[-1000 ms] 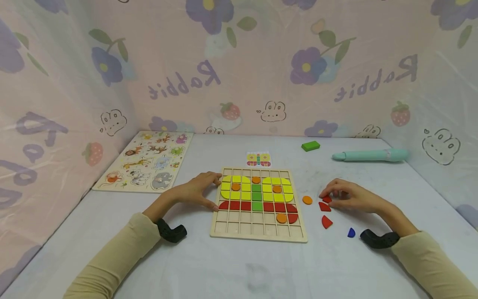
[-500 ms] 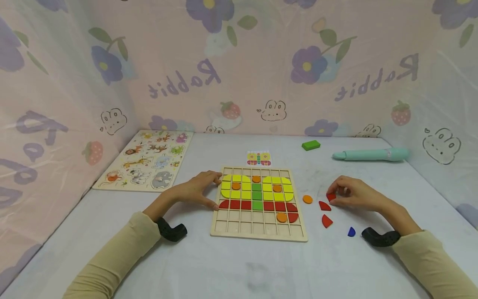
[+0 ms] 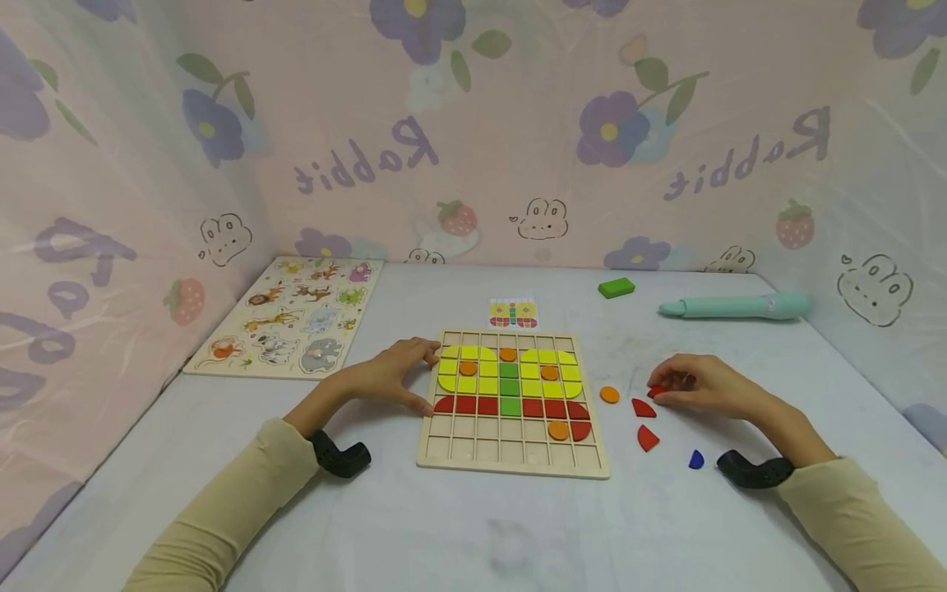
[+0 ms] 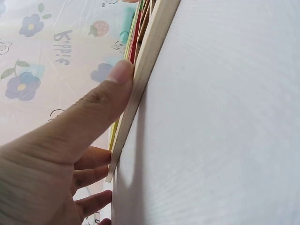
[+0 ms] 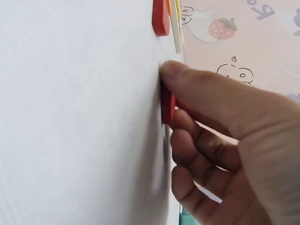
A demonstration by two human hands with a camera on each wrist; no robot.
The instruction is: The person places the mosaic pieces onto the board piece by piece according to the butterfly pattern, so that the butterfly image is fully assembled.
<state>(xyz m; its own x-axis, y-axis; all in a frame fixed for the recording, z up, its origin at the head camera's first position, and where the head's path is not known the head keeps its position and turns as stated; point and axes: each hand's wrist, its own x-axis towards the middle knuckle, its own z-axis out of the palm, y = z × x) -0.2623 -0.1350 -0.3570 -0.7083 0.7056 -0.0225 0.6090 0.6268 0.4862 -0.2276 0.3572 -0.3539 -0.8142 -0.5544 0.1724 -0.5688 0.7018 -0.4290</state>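
A wooden grid board (image 3: 473, 452) lies mid-table, bearing yellow, red, green and orange pieces in a butterfly-like pattern. My left hand (image 3: 388, 378) rests against its left edge. In the left wrist view the thumb (image 4: 105, 93) touches the rim, with the other fingers farther along it. To the board's right, my right hand (image 3: 703, 386) pinches a red puzzle piece (image 5: 167, 105) between thumb and fingers, low at the tabletop. The fingers partly hide its outline. Two red quarter-circle pieces (image 3: 644, 408) lie beside the hand, with an orange disc (image 3: 609, 395) to their left.
A small blue piece (image 3: 696, 460) lies near the right wrist. Behind the board is a butterfly picture card (image 3: 514, 313). Farther back are a green block (image 3: 616, 288) and a mint-coloured pen-like object (image 3: 732, 307). An animal puzzle board (image 3: 288, 321) lies at the left.
My right hand has drawn the red piece slightly right, away from the other red pieces. The piece was tipped up and now looks flatter. My left hand has stayed at the board's edge.
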